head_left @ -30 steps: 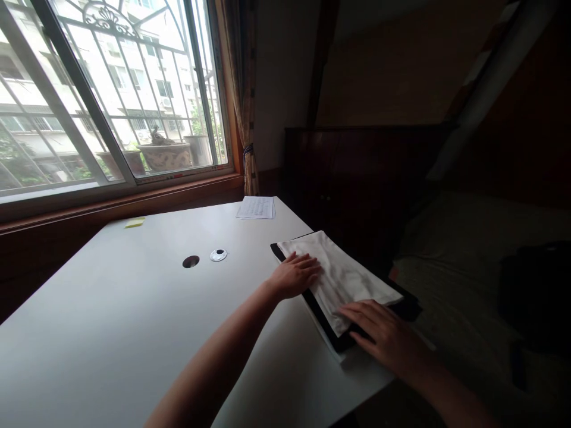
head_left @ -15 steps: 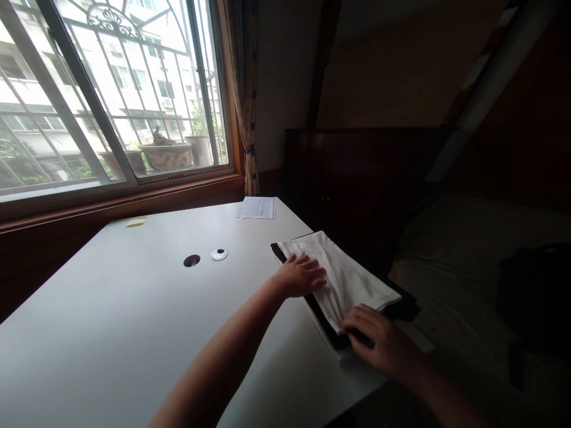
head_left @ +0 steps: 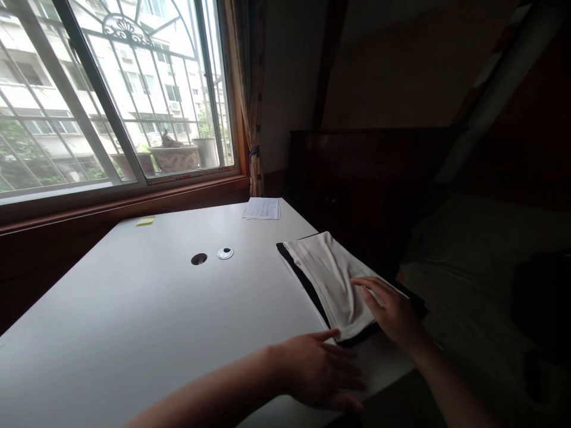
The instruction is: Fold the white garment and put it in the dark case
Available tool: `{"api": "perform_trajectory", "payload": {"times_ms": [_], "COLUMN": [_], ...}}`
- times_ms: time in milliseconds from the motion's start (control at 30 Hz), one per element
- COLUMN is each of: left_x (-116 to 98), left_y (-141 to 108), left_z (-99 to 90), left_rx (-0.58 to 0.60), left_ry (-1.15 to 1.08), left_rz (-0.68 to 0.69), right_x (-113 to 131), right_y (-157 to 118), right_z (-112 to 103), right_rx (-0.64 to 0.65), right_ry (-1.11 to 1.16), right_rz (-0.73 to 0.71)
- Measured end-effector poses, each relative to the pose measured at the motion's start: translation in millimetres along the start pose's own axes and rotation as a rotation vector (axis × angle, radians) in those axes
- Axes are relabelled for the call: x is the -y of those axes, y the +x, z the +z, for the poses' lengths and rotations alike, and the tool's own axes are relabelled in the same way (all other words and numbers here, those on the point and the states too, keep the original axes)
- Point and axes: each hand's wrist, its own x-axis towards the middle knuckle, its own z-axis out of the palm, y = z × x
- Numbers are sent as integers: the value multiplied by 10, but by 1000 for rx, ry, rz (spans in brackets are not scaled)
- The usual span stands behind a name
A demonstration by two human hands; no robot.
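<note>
A folded white cloth or garment (head_left: 328, 267) lies on top of dark folded fabric (head_left: 307, 282) at the right side of the white table. Creases run through the white layer, and dark edges show around it. My left hand (head_left: 319, 368) is at the near end of the pile, fingers spread, the index fingertip at the white cloth's near corner. Over the right part of the cloth is my right hand (head_left: 392, 309), its fingers stretched out and apart, fingertips at the white surface. Neither hand grips anything.
The white table (head_left: 147, 321) has a round hole (head_left: 198, 259) with a round cover (head_left: 225, 254) beside it. Papers (head_left: 262, 208) and a yellow note (head_left: 145, 220) lie near the far edge. A barred window (head_left: 134, 95) is at the left, a dark bed-like surface (head_left: 473, 285) at the right.
My left hand has moved from the cloth's left edge toward me, to its near end. My right hand has let go of the near corner and shifted up and right over the cloth.
</note>
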Motion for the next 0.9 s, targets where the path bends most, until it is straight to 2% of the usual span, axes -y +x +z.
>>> {"api": "perform_trajectory", "payload": {"times_ms": [33,100,167,267,333,433,533,600,733,833,900], "left_x": [-57,-119,-106,32,167,350,453,485,509,509,506], "left_y": [-86,-293,-563,-1122,-1584,-2272,-2731,-2853,-2837,-2802,-2802], "left_z": [-74,-240,-398,-544,-563,-521,-483,-480,-496,-502,-503], "left_rx": [13,1,-31,-22,-28,-16,1,19,57,53,49], "left_ry": [-65,-141,-142,-49,74,233,305,318,304,295,292], "left_rz": [11,-58,-214,-526,-741,-1004,-1260,-1348,-1384,-1389,-1393], "right_x": [-38,-121,-226,-414,-539,-698,-813,-868,-906,-798,-624], "right_y": [79,268,491,851,1082,1381,1589,1665,1702,1696,1680], "right_z": [73,228,390,639,802,1017,1162,1217,1250,1247,1263], "right_rx": [27,109,220,409,519,574,579,558,505,467,456], "right_ry": [0,-9,-40,-135,-185,-261,-330,-342,-369,-377,-352], "right_rz": [-9,-29,0,159,214,268,327,352,384,351,250]}}
